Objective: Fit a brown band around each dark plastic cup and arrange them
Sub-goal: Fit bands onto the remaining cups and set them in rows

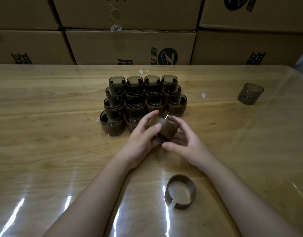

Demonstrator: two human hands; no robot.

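Observation:
Both hands hold one dark plastic cup (166, 129) with a brown band around it, tilted, just above the table. My left hand (142, 139) grips its left side, thumb across the band. My right hand (185, 141) cups its right side and underside. Just behind stand several banded cups (140, 98) packed in rows. A loose brown band (180, 191), split at the front, lies near me on the table. One bare dark cup (250, 93) stands alone at the far right.
The wooden table (53, 151) has a glossy clear cover. Stacked cardboard boxes (130, 47) form a wall along its far edge. Small scraps of clear film (143, 71) lie behind the cups.

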